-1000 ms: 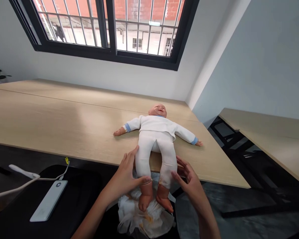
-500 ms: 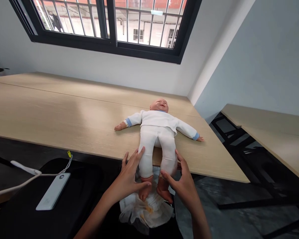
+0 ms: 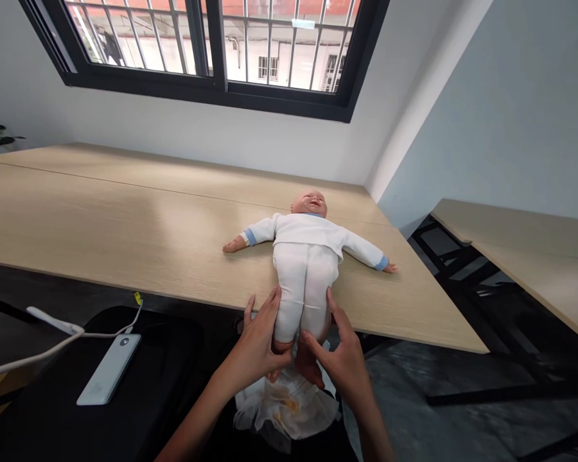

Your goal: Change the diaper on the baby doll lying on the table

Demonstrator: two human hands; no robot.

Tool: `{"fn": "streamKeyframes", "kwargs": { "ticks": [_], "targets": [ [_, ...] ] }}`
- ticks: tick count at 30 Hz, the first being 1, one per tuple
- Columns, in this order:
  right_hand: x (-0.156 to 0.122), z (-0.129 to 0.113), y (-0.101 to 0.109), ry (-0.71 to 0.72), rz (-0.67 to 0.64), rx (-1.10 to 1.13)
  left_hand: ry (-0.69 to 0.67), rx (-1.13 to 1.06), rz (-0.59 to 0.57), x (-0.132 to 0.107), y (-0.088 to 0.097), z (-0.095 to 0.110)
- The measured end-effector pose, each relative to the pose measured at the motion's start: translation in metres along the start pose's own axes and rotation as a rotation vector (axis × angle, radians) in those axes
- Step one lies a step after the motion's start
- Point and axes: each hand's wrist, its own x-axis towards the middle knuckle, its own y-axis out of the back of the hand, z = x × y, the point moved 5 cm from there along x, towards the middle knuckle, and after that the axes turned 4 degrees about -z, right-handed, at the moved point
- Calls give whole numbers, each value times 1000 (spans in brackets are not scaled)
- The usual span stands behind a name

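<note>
A baby doll in white top and white trousers lies on its back on the wooden table, arms spread, legs hanging over the near edge. My left hand wraps the doll's left-side lower leg, fingers up along the trouser leg. My right hand wraps the other lower leg. The two legs are pressed together between my hands. Below the feet lies a crumpled white diaper with yellowish stains.
A white power bank with a white cable lies on a black surface at the lower left. A second wooden table stands at the right, with dark floor between. A barred window is behind.
Both hands have slid inward and closed round the doll's lower legs, bringing the legs together. The view has shifted slightly.
</note>
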Motion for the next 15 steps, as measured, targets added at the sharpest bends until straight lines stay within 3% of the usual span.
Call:
{"fn": "streamKeyframes", "kwargs": {
  "ticks": [11, 15],
  "targets": [
    [1, 4, -2, -14, -22, 12, 5, -33, 14, -2, 0, 1],
    [-1, 5, 12, -33, -45, 94, 44, -201, 22, -10, 21, -2]
  ]
}}
